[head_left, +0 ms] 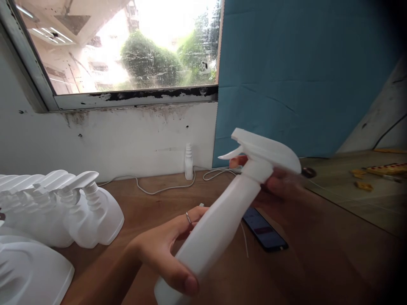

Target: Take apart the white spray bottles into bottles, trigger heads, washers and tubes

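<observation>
A white spray bottle (219, 216) is held up in front of me, tilted with its trigger head (267, 150) toward the upper right. My left hand (168, 250) wraps round the lower body, thumb across the near side and a ring on one finger. At the neck, just under the trigger head, my right hand (280, 184) grips the collar; part of it is blurred and hidden behind the head. The trigger points left. A thin white tube runs down near the bottle, above a phone (265, 231) on the table.
Several white spray bottles (92, 207) stand in a row at the left, with a large white container (32, 271) nearer. A small white bottle (188, 163) stands by the wall beside a white cable (155, 190). Yellow pieces (364, 185) lie far right. A blue sheet (286, 76) hangs behind.
</observation>
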{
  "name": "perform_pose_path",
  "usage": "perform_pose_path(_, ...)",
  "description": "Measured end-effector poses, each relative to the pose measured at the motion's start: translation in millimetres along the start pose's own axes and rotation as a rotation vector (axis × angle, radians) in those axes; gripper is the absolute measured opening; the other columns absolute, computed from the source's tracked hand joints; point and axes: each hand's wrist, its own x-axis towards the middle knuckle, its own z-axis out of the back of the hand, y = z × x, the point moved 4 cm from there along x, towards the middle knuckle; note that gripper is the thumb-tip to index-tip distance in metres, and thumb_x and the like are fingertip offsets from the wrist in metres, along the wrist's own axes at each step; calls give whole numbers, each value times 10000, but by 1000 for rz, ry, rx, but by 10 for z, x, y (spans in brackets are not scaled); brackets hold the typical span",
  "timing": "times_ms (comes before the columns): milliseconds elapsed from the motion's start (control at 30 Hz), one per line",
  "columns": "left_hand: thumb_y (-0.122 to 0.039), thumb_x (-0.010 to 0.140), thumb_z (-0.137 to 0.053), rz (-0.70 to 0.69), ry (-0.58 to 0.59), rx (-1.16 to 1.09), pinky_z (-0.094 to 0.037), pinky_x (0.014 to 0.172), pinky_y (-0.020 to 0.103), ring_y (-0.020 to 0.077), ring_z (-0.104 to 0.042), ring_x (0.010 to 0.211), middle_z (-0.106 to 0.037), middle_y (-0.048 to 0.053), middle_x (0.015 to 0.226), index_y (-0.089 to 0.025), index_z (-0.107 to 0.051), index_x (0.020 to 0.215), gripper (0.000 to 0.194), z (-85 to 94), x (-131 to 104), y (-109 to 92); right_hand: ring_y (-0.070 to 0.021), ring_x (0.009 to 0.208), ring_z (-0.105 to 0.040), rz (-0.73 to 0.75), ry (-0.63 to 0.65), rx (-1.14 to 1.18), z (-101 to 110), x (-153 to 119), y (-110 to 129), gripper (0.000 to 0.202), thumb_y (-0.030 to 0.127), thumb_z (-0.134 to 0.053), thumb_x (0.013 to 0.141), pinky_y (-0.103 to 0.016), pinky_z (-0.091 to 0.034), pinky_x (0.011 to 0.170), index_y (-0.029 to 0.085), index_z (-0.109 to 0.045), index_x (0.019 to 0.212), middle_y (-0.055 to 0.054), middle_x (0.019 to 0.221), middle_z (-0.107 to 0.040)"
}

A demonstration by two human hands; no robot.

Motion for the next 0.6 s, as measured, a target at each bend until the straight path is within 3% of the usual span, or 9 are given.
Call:
perform_pose_path(100,-562,547,-798,-8,48,-79,-453,916,450,290,-527,1051,-524,107,1199,-233,-424,1361,955,21,18,81,-58,453,-344,-165,191,212,-131,14,-35,443,519,-809,631,-209,-254,337,234,-699,952,-6,750,-588)
perform_pose_path(133,-528,537,-817,-14,72,-112,-447,911,444,284,-521,1048,-514,110,1206,-230,-403,1373,979,31,22,110,-52,447,-320,-187,196,246,-151,13,-32,380,467,-807,661,-209,-228,340,227,-700,935,4,708,-573)
perform_pose_path(200,-481,528,-837,-25,136,-183,-438,896,417,280,-510,1055,-506,119,1210,-221,-382,1384,1004,53,26,165,-33,413,-242,-204,205,278,-178,6,-15,281,392,-778,718,-224,-185,337,209,-707,920,11,684,-582)
perform_pose_path(267,-503,539,-833,-18,238,-252,-437,873,389,286,-512,1063,-509,130,1201,-206,-379,1386,1006,68,22,216,-15,386,-165,-188,186,319,-175,3,16,250,380,-740,761,-243,-156,330,231,-700,957,5,793,-649)
perform_pose_path(367,-611,563,-795,30,314,-318,-449,841,377,297,-524,1060,-467,159,1276,-204,-361,1401,1028,133,13,295,-7,369,-125,-119,47,383,-80,35,87,197,424,-646,838,-264,-124,342,254,-680,930,3,951,-678)
perform_pose_path(467,-649,615,-754,49,134,-242,-454,834,365,280,-515,1055,-423,159,1353,-235,-325,1423,1004,331,35,425,-7,363,-150,20,-192,366,142,91,202,170,380,-594,882,-279,-132,387,229,-672,867,11,852,-631)
perform_pose_path(600,-656,664,-723,132,-271,-99,-467,765,298,215,-523,944,-530,98,1166,-228,-450,1320,830,716,89,800,-33,440,-281,258,-494,277,564,102,378,167,346,-633,866,-275,-156,450,192,-690,836,18,722,-476)
